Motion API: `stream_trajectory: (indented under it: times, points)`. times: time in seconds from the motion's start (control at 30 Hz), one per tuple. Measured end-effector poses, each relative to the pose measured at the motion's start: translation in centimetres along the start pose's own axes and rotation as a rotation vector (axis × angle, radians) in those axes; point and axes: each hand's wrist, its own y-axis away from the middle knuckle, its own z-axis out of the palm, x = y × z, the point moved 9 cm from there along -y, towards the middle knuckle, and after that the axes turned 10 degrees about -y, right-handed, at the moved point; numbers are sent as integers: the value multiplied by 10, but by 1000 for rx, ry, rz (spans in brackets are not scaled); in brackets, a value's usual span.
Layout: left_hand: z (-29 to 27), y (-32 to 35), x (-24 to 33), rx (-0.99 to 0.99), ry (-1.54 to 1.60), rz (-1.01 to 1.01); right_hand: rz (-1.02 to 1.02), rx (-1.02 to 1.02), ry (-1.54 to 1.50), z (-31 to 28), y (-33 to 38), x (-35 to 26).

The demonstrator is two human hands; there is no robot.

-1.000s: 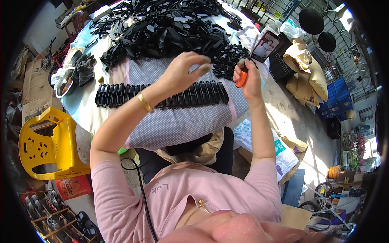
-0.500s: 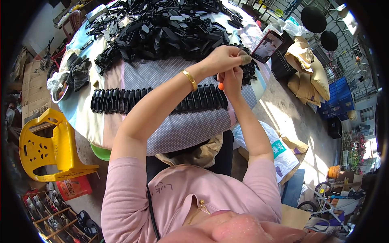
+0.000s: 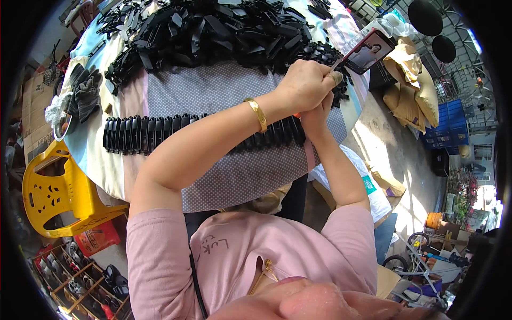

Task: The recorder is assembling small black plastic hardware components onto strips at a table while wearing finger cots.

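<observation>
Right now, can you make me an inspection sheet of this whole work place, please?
Surface: grey dotted cloth.
Job's things: heap of black parts; row of black parts.
Clutter: dark gloves, phone.
Hands: right hand closed on an orange-handled tool, mostly hidden; left hand close against it, its hold unclear.
Cables: black cord beside the pink shirt.
Surroundings: yellow chair, tan sacks, blue crates.
</observation>
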Motion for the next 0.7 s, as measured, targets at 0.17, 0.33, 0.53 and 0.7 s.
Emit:
stream_trajectory:
  times: [0.17, 0.33, 0.53, 0.7]
  points:
    - [-11, -7, -18, 97, 52, -42, 393, -180, -101, 16, -7, 15]
    - [-37, 3, 11, 80, -43, 4, 328, -105, -129, 28, -12, 7]
    - [-30, 17, -22, 124, 77, -31, 286, -132, -75, 29, 5, 19]
    - [-32, 22, -20, 222, 113, 13, 243, -158, -56, 35, 4, 12]
